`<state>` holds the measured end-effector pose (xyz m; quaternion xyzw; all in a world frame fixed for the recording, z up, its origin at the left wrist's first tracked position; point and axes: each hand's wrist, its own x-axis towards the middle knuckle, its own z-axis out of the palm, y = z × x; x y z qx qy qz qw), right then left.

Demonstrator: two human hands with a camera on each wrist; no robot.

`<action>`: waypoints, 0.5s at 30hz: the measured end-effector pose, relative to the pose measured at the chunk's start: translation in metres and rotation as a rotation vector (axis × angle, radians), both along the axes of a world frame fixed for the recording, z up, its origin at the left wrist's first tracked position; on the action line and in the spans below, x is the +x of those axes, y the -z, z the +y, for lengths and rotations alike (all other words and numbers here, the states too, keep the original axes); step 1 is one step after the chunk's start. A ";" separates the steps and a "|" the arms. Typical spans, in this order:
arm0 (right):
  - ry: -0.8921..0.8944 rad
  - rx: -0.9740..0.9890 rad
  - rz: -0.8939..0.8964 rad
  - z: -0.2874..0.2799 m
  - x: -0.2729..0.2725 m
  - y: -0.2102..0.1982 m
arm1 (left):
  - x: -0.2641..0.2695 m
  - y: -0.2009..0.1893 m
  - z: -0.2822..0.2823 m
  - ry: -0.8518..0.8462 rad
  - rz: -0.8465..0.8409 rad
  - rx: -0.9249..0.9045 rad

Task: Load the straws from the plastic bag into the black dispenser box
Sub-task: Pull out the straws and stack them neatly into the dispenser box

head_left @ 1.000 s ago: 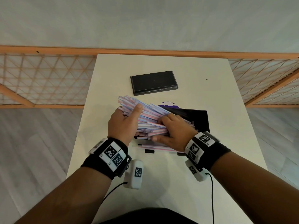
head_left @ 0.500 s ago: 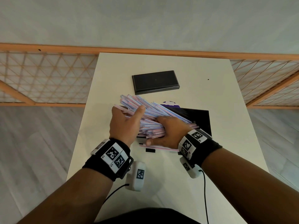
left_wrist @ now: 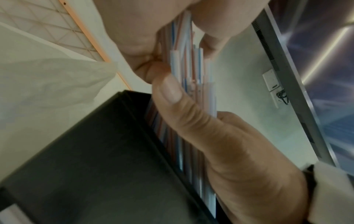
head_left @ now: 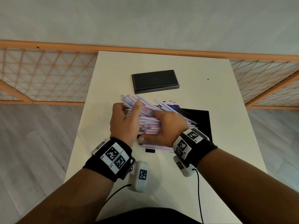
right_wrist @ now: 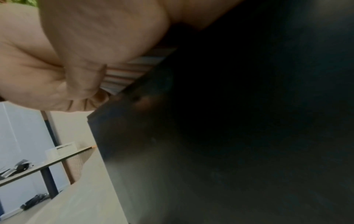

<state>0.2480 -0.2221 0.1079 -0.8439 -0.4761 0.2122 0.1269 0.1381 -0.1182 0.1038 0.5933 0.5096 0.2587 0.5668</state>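
So both hands are wrapped around one fat bundle of straws (head_left: 146,116). The left hand (head_left: 125,122) has its grip curled round the far-left end, thumb over the top, and the right hand (head_left: 168,126) has its grip clamped on the near-right half, thumb tucked underneath. Neither is loose; both are full of straws.

The thing that matters is the bundle's long axis. It runs diagonally, from up-left past the left grip down to the right past the right grip, and it's fanned out rather than squared up. The box (head_left: 200,120) sits directly under and just right of the right grip, so that end of the bundle is already over the opening while the left end sticks out past the box's edge. The left wrist view shows the straws (left_wrist: 191,78) hanging right beside the box wall (left_wrist: 99,159).

My guess is the left end needs to swing in until the axis lines up with the box's long side, otherwise they'll jam across the rim. A few stray straws (head_left: 155,147) lie on the bench (head_left: 226,94) just below the right grip. The lid (head_left: 155,81) is well beyond both hands. Can't clearly make out the bag.
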 end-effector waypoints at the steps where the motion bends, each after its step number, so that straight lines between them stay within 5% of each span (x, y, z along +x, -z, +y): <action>1: 0.003 0.000 -0.006 -0.001 0.001 0.000 | 0.001 0.000 0.000 0.013 0.000 -0.016; 15: 0.007 -0.302 0.277 -0.022 0.030 0.010 | 0.002 0.011 -0.012 0.053 -0.212 -0.171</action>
